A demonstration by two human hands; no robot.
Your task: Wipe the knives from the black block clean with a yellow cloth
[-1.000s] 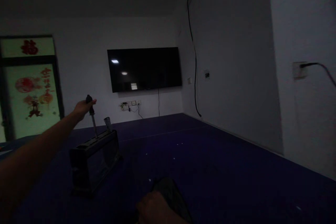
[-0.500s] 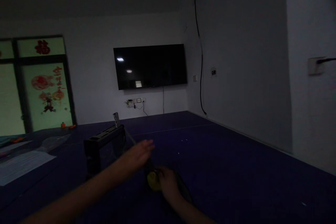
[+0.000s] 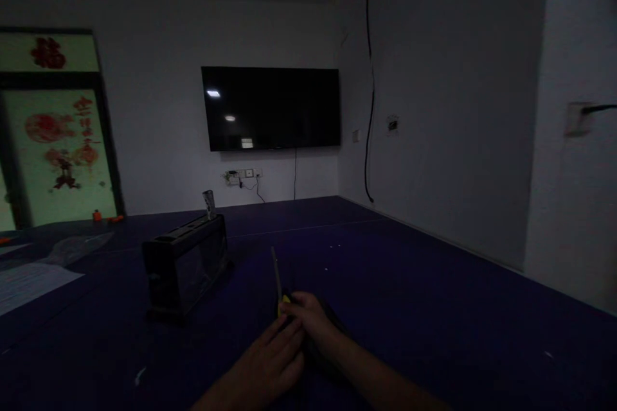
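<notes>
A yellow and black tape measure (image 3: 285,301) is in my right hand (image 3: 313,321), whose fingers wrap round it. Its narrow blade (image 3: 276,270) sticks out, pointing up and away from me. My left hand (image 3: 272,356) lies against the near side, fingers together, with its fingertips at the tape measure and my right fingers. Part of the case is hidden by both hands. To the left a black box-shaped thing with slots along its top (image 3: 186,263) stands on the dark blue tabletop (image 3: 409,308). A small patterned tube-like piece (image 3: 209,203) sticks up at its far end.
White paper (image 3: 36,286) and clear plastic wrapping (image 3: 80,247) lie at the left. Small orange things (image 3: 97,215) rest at the far left edge. A wall (image 3: 448,141) runs along the right, and a television (image 3: 272,109) hangs at the back.
My left hand has drawn back from near the black box to the tape measure. The blade no longer reaches toward the box and points upward. The view has turned slightly right.
</notes>
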